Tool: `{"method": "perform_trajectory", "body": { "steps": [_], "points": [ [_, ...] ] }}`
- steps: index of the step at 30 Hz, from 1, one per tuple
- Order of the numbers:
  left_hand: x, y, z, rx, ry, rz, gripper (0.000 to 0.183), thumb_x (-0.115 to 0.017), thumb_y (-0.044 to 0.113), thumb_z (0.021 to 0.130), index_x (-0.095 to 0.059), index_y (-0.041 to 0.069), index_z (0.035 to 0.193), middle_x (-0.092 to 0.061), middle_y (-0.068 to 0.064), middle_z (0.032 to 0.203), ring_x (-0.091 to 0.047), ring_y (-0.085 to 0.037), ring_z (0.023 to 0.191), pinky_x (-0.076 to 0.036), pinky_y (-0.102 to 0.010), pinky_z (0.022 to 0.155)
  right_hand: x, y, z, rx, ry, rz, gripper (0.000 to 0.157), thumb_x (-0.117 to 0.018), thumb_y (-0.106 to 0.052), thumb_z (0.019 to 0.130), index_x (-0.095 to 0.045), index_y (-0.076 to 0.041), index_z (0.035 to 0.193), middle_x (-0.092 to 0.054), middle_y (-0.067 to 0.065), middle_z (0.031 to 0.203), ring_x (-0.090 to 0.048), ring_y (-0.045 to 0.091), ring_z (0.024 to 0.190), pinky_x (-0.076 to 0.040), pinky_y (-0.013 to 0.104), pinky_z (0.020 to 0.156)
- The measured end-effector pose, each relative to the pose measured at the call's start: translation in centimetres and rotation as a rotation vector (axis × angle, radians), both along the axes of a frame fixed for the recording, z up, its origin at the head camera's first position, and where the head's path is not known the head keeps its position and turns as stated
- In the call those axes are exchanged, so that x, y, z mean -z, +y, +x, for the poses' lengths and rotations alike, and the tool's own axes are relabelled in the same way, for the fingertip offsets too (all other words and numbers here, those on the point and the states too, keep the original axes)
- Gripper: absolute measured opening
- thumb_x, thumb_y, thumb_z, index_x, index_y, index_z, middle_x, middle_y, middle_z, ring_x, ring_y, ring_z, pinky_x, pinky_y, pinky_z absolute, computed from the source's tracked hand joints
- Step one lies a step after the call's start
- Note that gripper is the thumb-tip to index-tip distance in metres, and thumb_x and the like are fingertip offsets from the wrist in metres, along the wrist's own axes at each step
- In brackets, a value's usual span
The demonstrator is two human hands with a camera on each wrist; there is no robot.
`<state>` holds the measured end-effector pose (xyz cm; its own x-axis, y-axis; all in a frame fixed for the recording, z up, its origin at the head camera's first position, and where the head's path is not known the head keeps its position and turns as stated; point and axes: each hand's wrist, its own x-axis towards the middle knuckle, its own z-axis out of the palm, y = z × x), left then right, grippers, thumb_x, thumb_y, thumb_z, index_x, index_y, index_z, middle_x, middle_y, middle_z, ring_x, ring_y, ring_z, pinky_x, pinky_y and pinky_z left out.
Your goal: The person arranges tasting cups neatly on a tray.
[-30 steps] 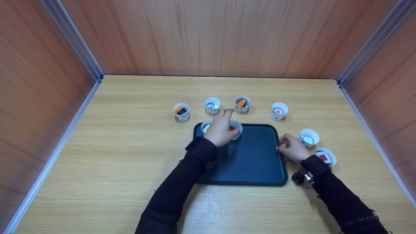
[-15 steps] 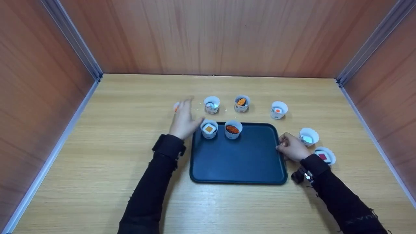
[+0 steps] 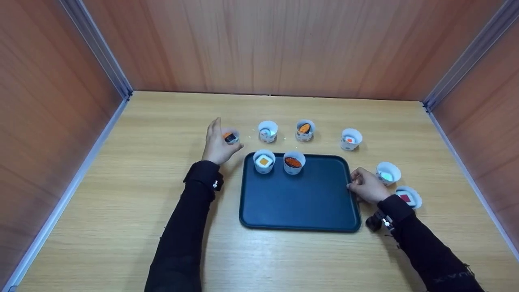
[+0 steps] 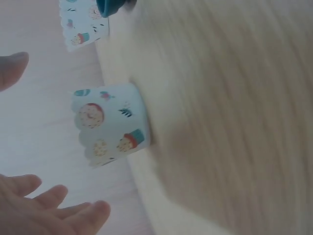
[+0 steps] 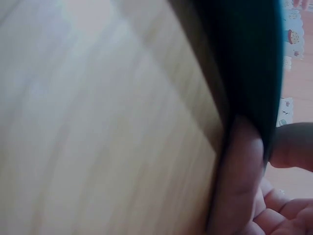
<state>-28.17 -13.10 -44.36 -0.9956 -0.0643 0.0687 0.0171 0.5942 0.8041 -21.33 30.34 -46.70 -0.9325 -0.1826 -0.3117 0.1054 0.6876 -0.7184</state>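
Note:
My left hand (image 3: 218, 145) is spread beside a paper baking cup (image 3: 232, 137) holding an orange-and-black piece that looks like toy sushi. The left wrist view has this cup (image 4: 111, 125) upright between the thumb and the straight fingers (image 4: 83, 218), with gaps on both sides. At the dark green tray (image 3: 300, 202), my right hand (image 3: 368, 186) pinches the right edge. In the right wrist view, its thumb and finger (image 5: 242, 171) lie on either side of the tray's rim (image 5: 254, 73). Two cups stand on the tray's back left: one with a white-and-yellow piece (image 3: 264, 162), one with a red-brown piece (image 3: 293, 163).
Behind the tray stand a cup with a pale piece (image 3: 268, 132), a cup with an orange piece (image 3: 305, 130) and a cup with a white-and-orange piece (image 3: 350, 140). Near my right wrist are a cup with a greenish piece (image 3: 388, 173) and a cup with a red-and-white piece (image 3: 408, 197). Wooden walls enclose the table.
My left hand has left the cups on the tray, moving left to the cup with the orange-and-black piece. My right hand keeps its pinch on the tray's edge.

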Motion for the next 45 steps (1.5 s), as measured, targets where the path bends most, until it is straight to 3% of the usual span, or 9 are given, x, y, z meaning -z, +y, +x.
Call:
{"method": "perform_trajectory", "body": {
  "steps": [13, 18, 25, 34, 39, 45],
  "points": [
    [0.7, 1.0, -1.5, -0.005, -0.158, -0.005, 0.098, -0.072, 0.014, 0.085, -0.006, 0.007, 0.157, -0.014, -0.023, 0.160, -0.035, -0.040, 0.140, -0.036, -0.045, 0.112, 0.0, 0.0, 0.2, 0.007, -0.004, -0.015, 0.024, -0.057, -0.010, 0.095, -0.044, 0.002, 0.111, -0.049, 0.001, 0.075, -0.053, 0.011, 0.057, -0.050, 0.026, 0.054],
    [1.0, 1.1, -1.8, -0.029, -0.151, -0.048, 0.084, -0.070, 0.011, 0.087, -0.021, 0.004, 0.154, -0.024, -0.024, 0.154, -0.047, -0.039, 0.129, -0.042, -0.043, 0.107, 0.1, 0.0, 0.2, -0.002, 0.017, -0.018, 0.024, -0.057, -0.009, 0.095, -0.044, 0.003, 0.111, -0.050, 0.001, 0.075, -0.053, 0.010, 0.056, -0.051, 0.025, 0.053],
    [1.1, 1.0, -2.1, -0.073, -0.150, -0.023, 0.068, -0.069, 0.011, 0.088, -0.034, 0.004, 0.147, -0.038, -0.021, 0.144, -0.047, -0.037, 0.129, -0.041, -0.044, 0.108, 0.1, -0.1, 0.2, -0.011, 0.029, -0.018, 0.024, -0.057, -0.008, 0.094, -0.044, 0.004, 0.110, -0.050, 0.001, 0.075, -0.054, 0.009, 0.057, -0.051, 0.025, 0.054],
    [1.3, 0.2, -2.0, -0.014, -0.121, -0.047, 0.055, -0.067, 0.013, 0.090, -0.042, 0.003, 0.138, -0.047, -0.019, 0.139, -0.046, -0.034, 0.130, -0.040, -0.044, 0.109, 0.2, 0.0, 0.1, -0.013, 0.027, 0.006, 0.024, -0.057, -0.008, 0.095, -0.044, 0.004, 0.111, -0.049, 0.002, 0.075, -0.053, 0.011, 0.059, -0.050, 0.025, 0.054],
    [0.8, 0.2, -1.5, 0.020, -0.108, -0.065, 0.054, -0.068, 0.013, 0.088, -0.044, 0.003, 0.135, -0.049, -0.018, 0.137, -0.049, -0.033, 0.127, -0.041, -0.044, 0.107, 0.2, 0.1, 0.1, -0.020, 0.043, 0.018, 0.023, -0.057, -0.008, 0.094, -0.045, 0.004, 0.110, -0.050, 0.002, 0.075, -0.052, 0.011, 0.059, -0.049, 0.026, 0.054],
    [-1.1, 1.0, -0.3, 0.074, -0.076, -0.055, 0.055, -0.072, 0.015, 0.085, -0.046, 0.006, 0.133, -0.052, -0.014, 0.134, -0.051, -0.029, 0.123, -0.042, -0.043, 0.106, 0.2, 0.1, 0.1, -0.013, 0.048, 0.029, 0.023, -0.058, -0.008, 0.094, -0.046, 0.003, 0.110, -0.049, 0.002, 0.076, -0.051, 0.012, 0.063, -0.048, 0.025, 0.054]
  ]
}}
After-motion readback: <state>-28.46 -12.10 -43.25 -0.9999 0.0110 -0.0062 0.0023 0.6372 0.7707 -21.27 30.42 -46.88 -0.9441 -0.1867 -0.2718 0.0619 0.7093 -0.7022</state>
